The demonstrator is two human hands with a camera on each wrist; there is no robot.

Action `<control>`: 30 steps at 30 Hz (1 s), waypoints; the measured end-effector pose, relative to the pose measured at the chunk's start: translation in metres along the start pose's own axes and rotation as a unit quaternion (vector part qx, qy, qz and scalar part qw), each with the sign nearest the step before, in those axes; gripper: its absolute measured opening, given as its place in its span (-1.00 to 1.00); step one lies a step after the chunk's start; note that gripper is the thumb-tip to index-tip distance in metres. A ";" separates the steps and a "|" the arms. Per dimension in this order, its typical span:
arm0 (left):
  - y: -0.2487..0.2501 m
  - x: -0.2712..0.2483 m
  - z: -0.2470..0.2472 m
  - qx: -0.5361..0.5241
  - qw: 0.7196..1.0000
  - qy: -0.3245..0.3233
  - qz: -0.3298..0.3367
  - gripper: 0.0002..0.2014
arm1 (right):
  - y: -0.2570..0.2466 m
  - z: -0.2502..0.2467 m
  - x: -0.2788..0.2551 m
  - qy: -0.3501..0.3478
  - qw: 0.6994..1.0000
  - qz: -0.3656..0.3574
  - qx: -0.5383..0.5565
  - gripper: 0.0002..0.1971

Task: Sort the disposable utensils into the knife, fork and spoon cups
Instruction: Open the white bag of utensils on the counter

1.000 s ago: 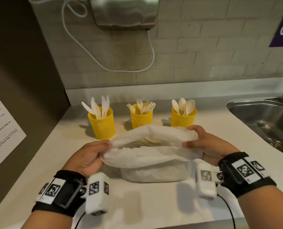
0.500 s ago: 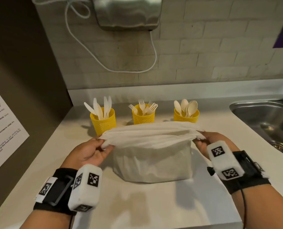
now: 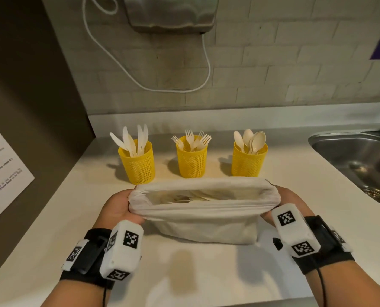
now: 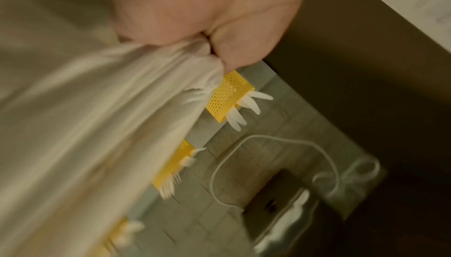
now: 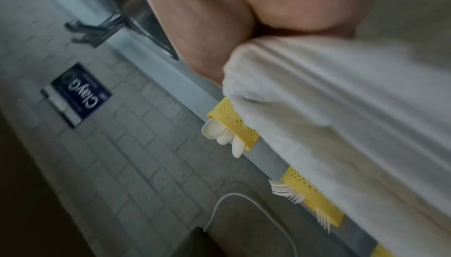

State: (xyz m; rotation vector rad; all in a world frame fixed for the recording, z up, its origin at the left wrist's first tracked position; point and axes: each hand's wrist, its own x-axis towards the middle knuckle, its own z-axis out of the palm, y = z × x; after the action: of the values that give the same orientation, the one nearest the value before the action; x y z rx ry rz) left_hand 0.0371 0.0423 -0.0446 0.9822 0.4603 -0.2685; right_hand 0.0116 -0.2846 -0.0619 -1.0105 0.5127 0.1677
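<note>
1. Since the earlier frames, both hands have dropped and spread the white bag (image 3: 203,220) wider: its mouth, pulled flat and nearly closed half a second ago, now gapes, and the rolled rim sits lower, so all three cups show above it.

2. My left hand (image 3: 118,207) is clamped on the rim's end at 9 o'clock of the bag; the left wrist view shows cloth bunched and pinched between thumb and palm. My right hand (image 3: 288,201) grips the opposite end at 3 o'clock, fingers curled over the rolled edge. Pulling outward from both ends is likely what keeps the soft mouth open.

3. Unsorted utensils (image 3: 184,197) lie pale and jumbled inside the bag, dimly seen through the opening; which kinds are there I cannot tell.

4. At 12 o'clock beyond the bag stand three yellow mesh cups in a row on the counter (image 3: 195,273): the knife cup (image 3: 138,162) toward 11, the fork cup (image 3: 191,161) straight ahead, the spoon cup (image 3: 249,160) toward 1. Each already holds several of its kind, handles down, which marks where every piece belongs.

5. My judgement: sorting is still under way, and the rim looks rolled down so the bag stays open, freeing one hand to reach in.

6. A sink (image 3: 362,160) lies at 2 o'clock, well apart.
</note>
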 end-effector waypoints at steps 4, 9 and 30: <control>0.002 -0.004 -0.002 0.092 0.994 -0.061 -0.001 -0.76 | -0.014 0.018 -0.031 -0.062 0.998 0.030 0.007 -0.45; 0.004 0.010 -0.012 0.489 0.850 0.062 0.188 -0.83 | -0.018 0.024 -0.024 0.016 0.976 -0.056 -0.210 -0.51; -0.003 0.008 0.002 0.076 0.997 -0.021 0.001 -0.56 | -0.007 0.026 -0.018 0.113 0.959 -0.029 -0.258 -0.71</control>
State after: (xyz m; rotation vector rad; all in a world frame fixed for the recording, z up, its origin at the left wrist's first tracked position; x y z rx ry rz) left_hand 0.0433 0.0392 -0.0497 1.1239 0.4045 -0.3264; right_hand 0.0071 -0.2648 -0.0374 -1.5650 0.6636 0.1360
